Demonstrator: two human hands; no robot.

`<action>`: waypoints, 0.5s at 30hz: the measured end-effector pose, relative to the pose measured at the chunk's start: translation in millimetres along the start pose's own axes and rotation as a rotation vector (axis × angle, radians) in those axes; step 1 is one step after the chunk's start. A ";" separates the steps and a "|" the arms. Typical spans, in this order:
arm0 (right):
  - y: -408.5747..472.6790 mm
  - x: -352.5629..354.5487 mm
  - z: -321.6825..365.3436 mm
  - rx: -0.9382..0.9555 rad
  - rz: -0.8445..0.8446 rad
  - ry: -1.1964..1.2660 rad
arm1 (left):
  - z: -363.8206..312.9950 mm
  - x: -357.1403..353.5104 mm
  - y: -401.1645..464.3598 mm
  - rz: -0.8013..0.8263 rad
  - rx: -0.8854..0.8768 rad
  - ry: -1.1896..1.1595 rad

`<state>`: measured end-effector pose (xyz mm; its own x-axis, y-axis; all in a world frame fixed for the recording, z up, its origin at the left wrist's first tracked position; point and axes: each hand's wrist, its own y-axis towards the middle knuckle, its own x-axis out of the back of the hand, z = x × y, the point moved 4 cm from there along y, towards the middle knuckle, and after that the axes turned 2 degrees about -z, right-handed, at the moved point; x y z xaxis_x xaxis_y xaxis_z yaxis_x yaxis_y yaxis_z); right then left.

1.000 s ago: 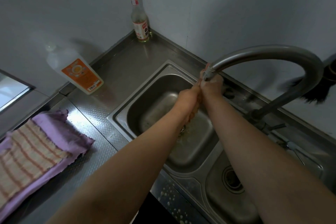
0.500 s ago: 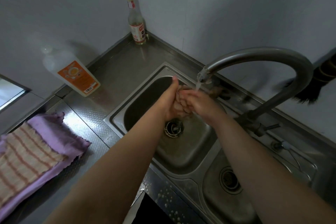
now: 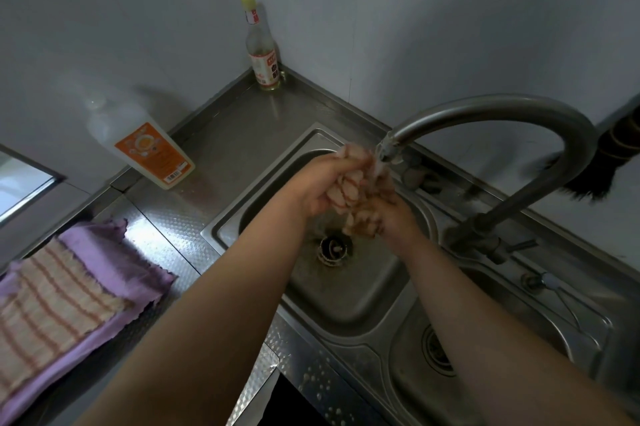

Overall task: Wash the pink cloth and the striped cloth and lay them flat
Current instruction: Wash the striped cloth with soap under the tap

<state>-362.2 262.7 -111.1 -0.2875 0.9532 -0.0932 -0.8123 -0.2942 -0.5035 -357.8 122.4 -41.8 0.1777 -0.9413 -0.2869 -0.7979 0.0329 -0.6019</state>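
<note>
A wet, bunched pale cloth with reddish stripes (image 3: 346,187) is held over the left sink basin (image 3: 349,297), right under the faucet spout (image 3: 389,148), and water runs onto it. My left hand (image 3: 317,185) grips its upper left part. Lower on the right, my right hand (image 3: 393,219) grips the rest. On the counter at the far left a pink cloth (image 3: 114,252) lies flat, with a striped cloth (image 3: 52,301) spread on top of it.
The curved steel faucet (image 3: 502,107) arches over the basin from the right. A drain (image 3: 334,249) sits below my hands. A second basin (image 3: 485,377) lies lower right. A detergent bottle (image 3: 152,155) and a glass bottle (image 3: 263,55) stand by the wall. A dark brush (image 3: 588,183) hangs at right.
My hands first dropped from the spout into the basin, then rose back to the running water with the bunched cloth, which now shows more between them.
</note>
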 end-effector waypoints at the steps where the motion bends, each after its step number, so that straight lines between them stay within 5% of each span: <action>1: 2.5 3.3 2.2 -0.004 -0.012 0.070 | 1.9 8.7 3.0 -0.065 0.018 0.020; 5: -7.1 -2.6 31.5 0.079 0.082 0.351 | 20.0 22.5 5.4 -0.391 0.026 0.040; 9: -22.6 -39.0 31.2 0.118 0.222 0.163 | 31.9 -8.5 0.8 -0.337 0.089 -0.259; 15: -20.8 -39.0 42.4 0.231 -0.121 -0.103 | 40.8 -36.2 -0.4 -0.264 0.107 -0.092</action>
<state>-355.6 228.7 -60.7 -0.2214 0.9739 0.0492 -0.9347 -0.1976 -0.2955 -340.4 170.2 -61.5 0.4263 -0.8879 -0.1728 -0.6526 -0.1696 -0.7385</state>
